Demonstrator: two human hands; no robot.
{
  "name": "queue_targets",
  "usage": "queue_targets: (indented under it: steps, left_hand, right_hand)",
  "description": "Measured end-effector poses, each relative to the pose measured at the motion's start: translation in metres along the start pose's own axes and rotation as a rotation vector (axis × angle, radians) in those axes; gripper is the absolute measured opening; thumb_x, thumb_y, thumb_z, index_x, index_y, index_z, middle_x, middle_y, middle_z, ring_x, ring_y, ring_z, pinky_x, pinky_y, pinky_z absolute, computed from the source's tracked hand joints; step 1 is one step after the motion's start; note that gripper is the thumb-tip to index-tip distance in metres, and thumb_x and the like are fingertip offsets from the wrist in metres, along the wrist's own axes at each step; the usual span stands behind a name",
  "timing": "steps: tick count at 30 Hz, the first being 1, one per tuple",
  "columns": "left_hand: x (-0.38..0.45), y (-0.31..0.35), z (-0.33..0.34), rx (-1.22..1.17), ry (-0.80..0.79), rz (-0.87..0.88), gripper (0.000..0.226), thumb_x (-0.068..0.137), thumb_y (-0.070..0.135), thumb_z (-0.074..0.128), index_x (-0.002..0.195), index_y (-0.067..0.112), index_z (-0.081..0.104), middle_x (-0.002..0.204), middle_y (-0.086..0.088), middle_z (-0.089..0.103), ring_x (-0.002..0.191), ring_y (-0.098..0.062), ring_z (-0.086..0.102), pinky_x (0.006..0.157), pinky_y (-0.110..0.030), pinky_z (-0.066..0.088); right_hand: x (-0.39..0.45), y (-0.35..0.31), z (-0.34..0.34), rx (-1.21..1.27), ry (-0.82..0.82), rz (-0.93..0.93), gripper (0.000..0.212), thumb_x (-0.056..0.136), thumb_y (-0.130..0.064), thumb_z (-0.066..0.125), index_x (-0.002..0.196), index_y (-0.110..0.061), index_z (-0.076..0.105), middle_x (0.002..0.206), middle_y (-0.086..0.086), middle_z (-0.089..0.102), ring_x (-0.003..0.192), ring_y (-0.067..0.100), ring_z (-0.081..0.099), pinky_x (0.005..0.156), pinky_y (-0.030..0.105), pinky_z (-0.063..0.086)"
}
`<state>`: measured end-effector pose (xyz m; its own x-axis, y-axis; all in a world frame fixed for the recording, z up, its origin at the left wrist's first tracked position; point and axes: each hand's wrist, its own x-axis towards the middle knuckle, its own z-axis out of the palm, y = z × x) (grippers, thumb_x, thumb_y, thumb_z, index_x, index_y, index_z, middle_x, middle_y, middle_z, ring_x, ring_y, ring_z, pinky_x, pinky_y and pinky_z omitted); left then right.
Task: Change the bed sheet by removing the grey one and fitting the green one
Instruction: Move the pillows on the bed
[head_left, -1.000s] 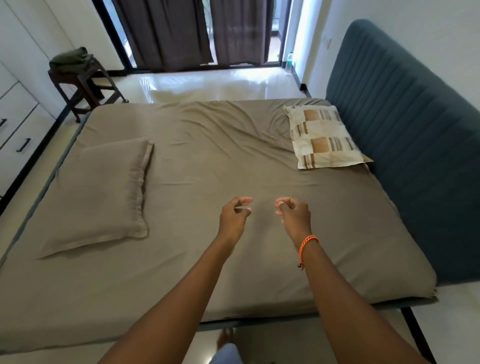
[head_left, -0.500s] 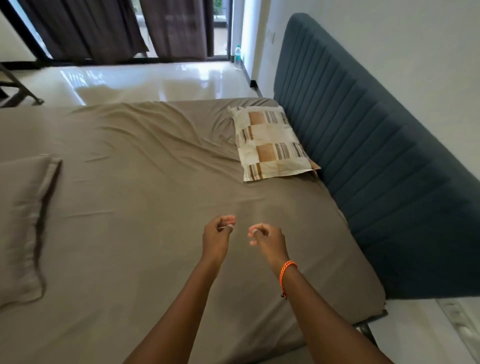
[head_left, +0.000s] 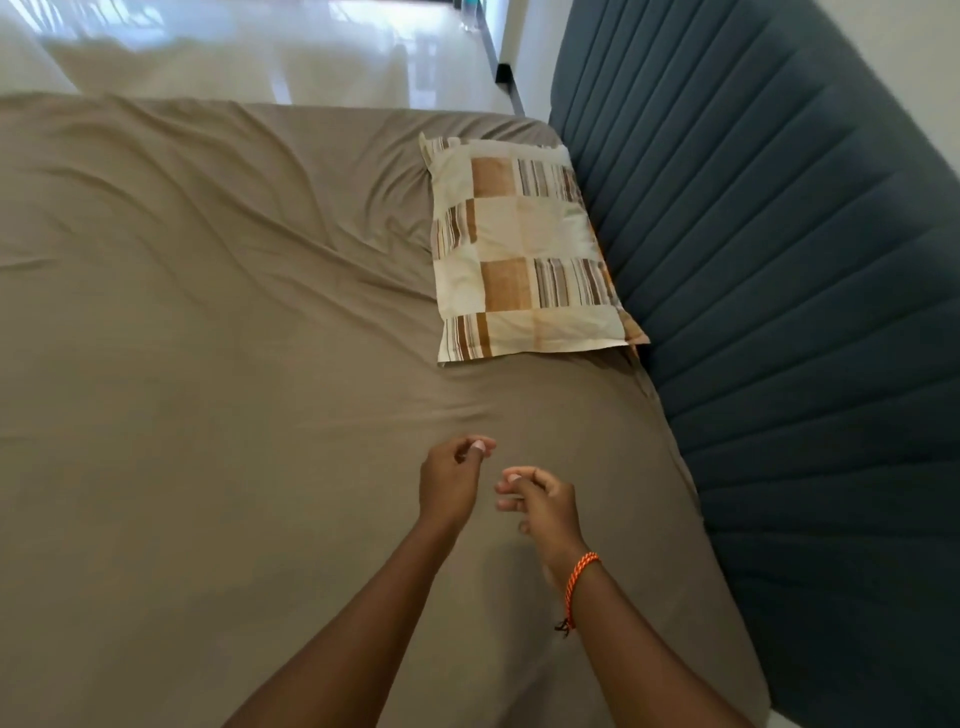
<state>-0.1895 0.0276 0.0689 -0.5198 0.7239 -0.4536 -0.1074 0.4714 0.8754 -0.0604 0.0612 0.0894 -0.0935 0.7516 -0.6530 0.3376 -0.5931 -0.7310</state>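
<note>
Two hands out over the bed, both mine, neither gripping anything: left hand (head_left: 451, 483) and right hand (head_left: 543, 506) hover close together but not touching, fingers loosely curled, above the near right part of the mattress. The grey sheet (head_left: 218, 364) is on the bed, stretched over the whole top, wrinkled toward the far edge, its right edge running along the blue headboard (head_left: 779, 312). A patterned pillow (head_left: 524, 249) lies on it at the far right corner, against the headboard. Green sheet: not in sight from here. Removal not yet begun, as I judge it. Risks: pulling the grey sheet with the pillow on it would drag or tip the pillow to the floor, so that should be cleared first. The edge by the headboard looks tucked tight; a hard tug from the middle could strain the fabric rather than free a corner. Orange wrist thread (head_left: 579, 582) might snag.
</note>
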Motion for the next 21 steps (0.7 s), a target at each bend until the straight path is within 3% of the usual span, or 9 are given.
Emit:
queue_targets:
  steps: [8,13,16,18,21]
  left_hand:
    - [0.102,-0.023,0.071,-0.093,0.045,-0.151,0.029,0.109,0.026,0.051,0.103,0.023,0.079,0.101,0.008,0.077,0.098,-0.005,0.067,0.085,-0.028,0.052]
    - [0.17,-0.033,0.101,-0.125,0.108,-0.169,0.025,0.108,0.028,0.053,0.11,0.022,0.077,0.107,0.007,0.076,0.101,-0.009,0.066,0.092,-0.034,0.052]
    - [0.218,-0.031,0.11,-0.16,0.166,-0.146,0.02,0.106,0.035,0.058,0.109,0.027,0.076,0.109,0.006,0.075,0.104,-0.017,0.067,0.096,-0.041,0.056]
    - [0.249,-0.031,0.12,-0.189,0.194,-0.15,0.016,0.103,0.038,0.061,0.109,0.03,0.073,0.114,0.003,0.073,0.109,-0.022,0.069,0.1,-0.047,0.057]
    - [0.284,-0.022,0.143,-0.153,0.269,-0.066,0.021,0.102,0.031,0.062,0.122,0.024,0.066,0.132,0.003,0.061,0.12,-0.019,0.062,0.104,-0.038,0.053]
  right_hand:
    - [0.145,-0.01,0.0,-0.013,-0.078,-0.017,0.019,0.101,-0.016,0.057,0.108,-0.012,0.074,0.101,0.006,0.079,0.081,0.017,0.075,0.064,0.03,0.048]
    - [0.233,-0.013,-0.005,-0.005,-0.04,-0.082,0.015,0.1,-0.016,0.06,0.108,-0.016,0.073,0.104,0.003,0.076,0.085,0.015,0.075,0.061,0.03,0.055]
    - [0.292,-0.027,-0.009,-0.115,0.065,-0.253,0.012,0.095,-0.021,0.065,0.103,-0.03,0.068,0.113,-0.003,0.067,0.095,0.017,0.071,0.073,0.039,0.062]
    - [0.326,-0.042,-0.015,-0.262,0.203,-0.38,0.017,0.092,-0.021,0.066,0.106,-0.03,0.065,0.128,-0.004,0.052,0.092,0.011,0.064,0.082,0.043,0.061]
    - [0.365,-0.067,-0.027,-0.462,0.376,-0.521,0.028,0.095,-0.012,0.063,0.122,-0.016,0.058,0.142,0.002,0.038,0.116,0.017,0.055,0.093,0.026,0.047]
